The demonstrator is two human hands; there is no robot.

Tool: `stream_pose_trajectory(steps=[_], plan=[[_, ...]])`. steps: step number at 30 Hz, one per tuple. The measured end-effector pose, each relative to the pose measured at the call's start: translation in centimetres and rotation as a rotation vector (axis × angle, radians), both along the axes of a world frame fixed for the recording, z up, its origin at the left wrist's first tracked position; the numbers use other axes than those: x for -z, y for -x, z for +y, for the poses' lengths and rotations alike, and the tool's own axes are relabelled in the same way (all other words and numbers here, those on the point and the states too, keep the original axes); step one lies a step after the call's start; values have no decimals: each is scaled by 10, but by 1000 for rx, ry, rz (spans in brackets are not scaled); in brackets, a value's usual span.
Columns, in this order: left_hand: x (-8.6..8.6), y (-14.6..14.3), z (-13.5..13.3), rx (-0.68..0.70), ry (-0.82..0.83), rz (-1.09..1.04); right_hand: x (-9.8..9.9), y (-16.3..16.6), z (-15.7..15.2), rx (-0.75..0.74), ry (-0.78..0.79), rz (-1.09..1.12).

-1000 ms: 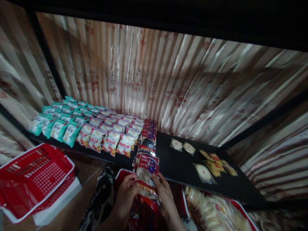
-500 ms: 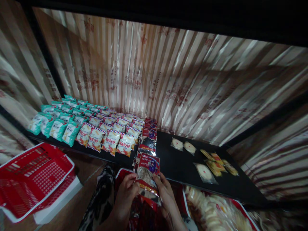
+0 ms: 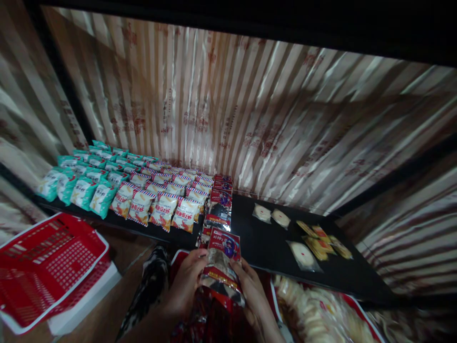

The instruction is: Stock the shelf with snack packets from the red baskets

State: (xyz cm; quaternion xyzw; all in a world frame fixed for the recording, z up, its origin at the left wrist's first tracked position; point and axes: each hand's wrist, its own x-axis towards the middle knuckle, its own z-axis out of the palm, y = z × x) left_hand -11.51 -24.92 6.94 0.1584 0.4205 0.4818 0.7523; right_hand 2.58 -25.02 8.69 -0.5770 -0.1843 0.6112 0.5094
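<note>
Shadow is covering the bottom of the head view, so the pile under the two hands is hard to make out. Only dark red wrappers are showing there. The bottom edge is cutting off both wrists. The writing on all the packets is too small and blurry to read. The red basket (image 3: 46,267) on the left is running off the side of the picture. The tray of pale round cakes (image 3: 314,309) at the lower right is getting cut off too.

The left hand (image 3: 185,286) is curling its fingers around the left side of the red packet (image 3: 223,257) and gripping it. The right hand (image 3: 252,295) is closing on the right side of the same packet. Both hands are holding the red packet up, leaning a bit, just in front of the black shelf (image 3: 264,243). Its top is showing over the shelf's front edge.

On the shelf, a row of red packets (image 3: 219,200) is lying right behind the held one. Striped packets (image 3: 164,200) are sitting just to the left of that row, and teal packets (image 3: 85,186) are sitting farther left. To the right, well apart, wrapped round cakes (image 3: 271,216) and yellow packets (image 3: 321,243) are lying flat. A striped wall (image 3: 250,119) is standing behind everything.
</note>
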Motion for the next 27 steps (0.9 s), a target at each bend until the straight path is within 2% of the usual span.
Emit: stream_pose_trajectory(steps=[9,15,20,27], plan=[[-5,-28,-2,87,-46,62,1,-25,-9,72,-4,-116],[2,-43,0,95,4,17,-4,-35,-11,74,2,-153],[13,-48,1,83,-29,64,8,-40,-10,72,-12,-179],[20,-50,4,80,-73,117,2,-37,-11,79,-38,-114]])
